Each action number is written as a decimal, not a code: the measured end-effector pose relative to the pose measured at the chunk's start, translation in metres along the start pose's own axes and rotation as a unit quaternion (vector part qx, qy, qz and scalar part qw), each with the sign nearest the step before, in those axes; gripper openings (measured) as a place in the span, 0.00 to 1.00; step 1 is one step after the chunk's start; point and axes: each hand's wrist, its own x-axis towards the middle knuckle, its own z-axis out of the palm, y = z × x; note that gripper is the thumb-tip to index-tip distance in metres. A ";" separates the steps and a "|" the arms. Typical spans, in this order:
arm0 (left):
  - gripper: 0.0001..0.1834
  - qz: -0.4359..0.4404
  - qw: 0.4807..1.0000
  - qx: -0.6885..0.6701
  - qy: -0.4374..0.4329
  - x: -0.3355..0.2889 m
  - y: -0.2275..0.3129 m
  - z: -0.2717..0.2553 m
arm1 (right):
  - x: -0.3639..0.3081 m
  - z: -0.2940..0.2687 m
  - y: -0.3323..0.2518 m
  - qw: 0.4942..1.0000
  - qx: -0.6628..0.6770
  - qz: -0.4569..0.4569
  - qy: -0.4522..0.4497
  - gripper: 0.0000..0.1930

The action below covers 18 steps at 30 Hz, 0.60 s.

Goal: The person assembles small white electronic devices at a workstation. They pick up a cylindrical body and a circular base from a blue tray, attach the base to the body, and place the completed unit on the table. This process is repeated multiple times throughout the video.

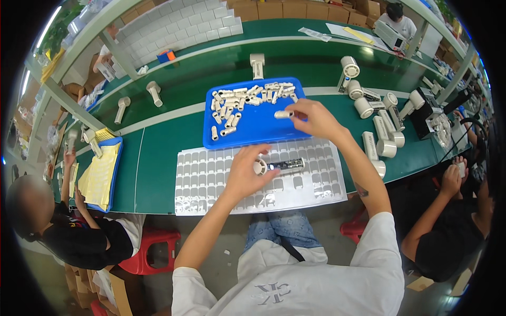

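My left hand [246, 171] is wrapped round the head end of a small white handheld fan, whose open handle [289, 166] shows a dark circuit board. The fan lies over a sheet of grey rounded stickers [203, 176] at the table's front edge. Above the right part of a blue tray [261, 124], my right hand [316, 120] pinches a small white plastic piece [282, 114] between thumb and fingers. Many similar short white pieces [227, 113] lie in the tray, mostly along its far and left sides.
Several white fans [380, 129] stand and lie to the right, near a black device [424, 118]. Another fan [257, 67] stands behind the tray. At left, a blue tray holds yellow sheets [100, 171]. A co-worker sits on each side.
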 end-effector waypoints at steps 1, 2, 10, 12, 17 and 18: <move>0.30 0.001 0.999 -0.016 0.033 -0.001 -0.002 0.002 | -0.006 -0.004 -0.017 0.999 0.032 -0.010 -0.036 0.16; 0.29 -0.006 0.999 -0.021 0.032 0.001 0.000 0.002 | -0.013 -0.007 -0.031 0.996 0.062 -0.017 -0.069 0.15; 0.14 -0.012 0.998 -0.052 -0.035 0.016 0.020 0.004 | -0.035 -0.021 -0.074 0.981 0.129 -0.034 -0.140 0.18; 0.14 -0.021 0.997 -0.064 -0.035 0.013 0.017 0.000 | -0.032 -0.025 -0.065 0.971 0.185 -0.028 -0.146 0.19; 0.14 -0.056 0.997 -0.057 -0.014 0.007 0.018 -0.012 | 0.006 -0.090 0.048 0.977 -0.172 -0.014 0.124 0.26; 0.14 -0.047 0.998 -0.050 -0.015 0.009 0.020 -0.014 | 0.011 -0.110 0.083 0.960 -0.228 0.029 0.161 0.29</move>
